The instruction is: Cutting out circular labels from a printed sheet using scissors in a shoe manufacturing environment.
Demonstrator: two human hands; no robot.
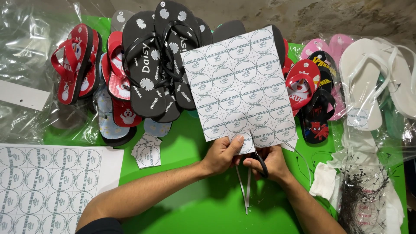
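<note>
Paper sheet: white label sheet (239,84), centre of frame, above green table (186,173)
Left hand (223,154): pinches sheet's lower edge
Right hand (271,162): fingers closed through black scissors (261,164), lower centre

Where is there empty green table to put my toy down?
Bare green lies between the forearms, below the left hand, and between the cut labels and that hand. The flip-flops crowd the top; the white pair and black ties fill the right.

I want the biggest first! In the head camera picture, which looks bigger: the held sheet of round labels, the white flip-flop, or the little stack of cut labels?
1. Held sheet of round labels
2. White flip-flop
3. Little stack of cut labels
</note>
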